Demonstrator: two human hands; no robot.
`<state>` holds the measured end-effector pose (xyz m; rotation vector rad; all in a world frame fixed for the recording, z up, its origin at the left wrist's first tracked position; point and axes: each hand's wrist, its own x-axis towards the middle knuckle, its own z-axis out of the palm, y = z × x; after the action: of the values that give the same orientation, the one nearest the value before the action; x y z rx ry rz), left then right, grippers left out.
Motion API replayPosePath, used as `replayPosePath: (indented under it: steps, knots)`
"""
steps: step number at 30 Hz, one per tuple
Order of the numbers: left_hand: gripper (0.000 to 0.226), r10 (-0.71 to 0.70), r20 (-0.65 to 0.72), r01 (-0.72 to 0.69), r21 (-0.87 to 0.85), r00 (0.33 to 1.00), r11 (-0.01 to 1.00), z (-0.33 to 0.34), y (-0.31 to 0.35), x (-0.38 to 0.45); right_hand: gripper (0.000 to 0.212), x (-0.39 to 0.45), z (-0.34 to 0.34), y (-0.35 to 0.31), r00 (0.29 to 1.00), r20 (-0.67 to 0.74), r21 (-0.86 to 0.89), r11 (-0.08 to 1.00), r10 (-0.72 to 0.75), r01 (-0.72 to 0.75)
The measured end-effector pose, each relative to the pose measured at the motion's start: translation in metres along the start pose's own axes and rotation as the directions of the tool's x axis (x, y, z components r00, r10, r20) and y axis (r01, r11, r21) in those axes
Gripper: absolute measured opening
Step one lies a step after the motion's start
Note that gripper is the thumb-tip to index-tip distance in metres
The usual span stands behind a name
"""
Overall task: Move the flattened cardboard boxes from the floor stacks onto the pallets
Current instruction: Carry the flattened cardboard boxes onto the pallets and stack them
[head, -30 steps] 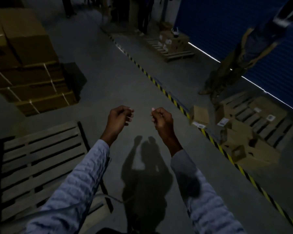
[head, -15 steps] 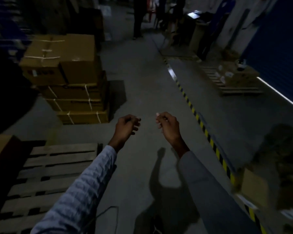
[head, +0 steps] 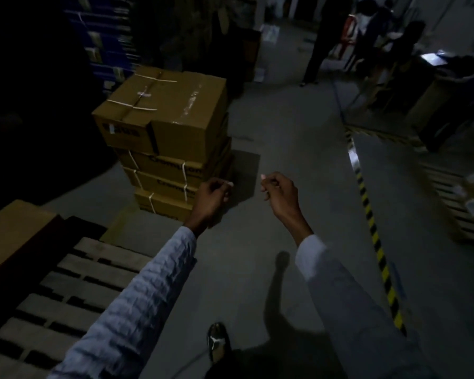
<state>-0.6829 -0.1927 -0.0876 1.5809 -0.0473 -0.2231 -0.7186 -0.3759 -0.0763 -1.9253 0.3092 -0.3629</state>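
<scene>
Bundles (head: 173,170) of brown cardboard, tied with white string, stacked; both hands' fingers (head: 225,188) curled, empty.

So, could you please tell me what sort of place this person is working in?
Most likely a warehouse or storage hall. A stack of strapped cardboard boxes stands on a bare concrete floor, a wooden pallet lies at lower left, and a yellow-and-black hazard stripe marks off a lane on the right.

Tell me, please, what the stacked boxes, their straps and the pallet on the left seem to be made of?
Boxes: brown cardboard, matte, with folded flaps and clear tape.
Straps: thin and pale, likely plastic banding or string; too dim to say.
Pallet: bare, unpainted wood, judging by its pale slats with gaps.
</scene>
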Motion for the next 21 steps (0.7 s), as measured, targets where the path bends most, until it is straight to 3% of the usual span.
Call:
replayPosePath:
  steps: [10,21]
  knots:
    - [0.019,-0.125,-0.214,0.124,-0.018,0.969,0.992,-0.011,0.019,0.243,0.031,0.271,0.067,-0.002,0.977,0.205,0.036,0.997,0.058,-0.066]
    - [0.023,-0.136,-0.481,0.143,-0.023,0.866,0.989,-0.021,0.029,0.497,0.027,0.564,0.171,0.011,0.866,0.498,0.062,0.998,-0.03,-0.001]
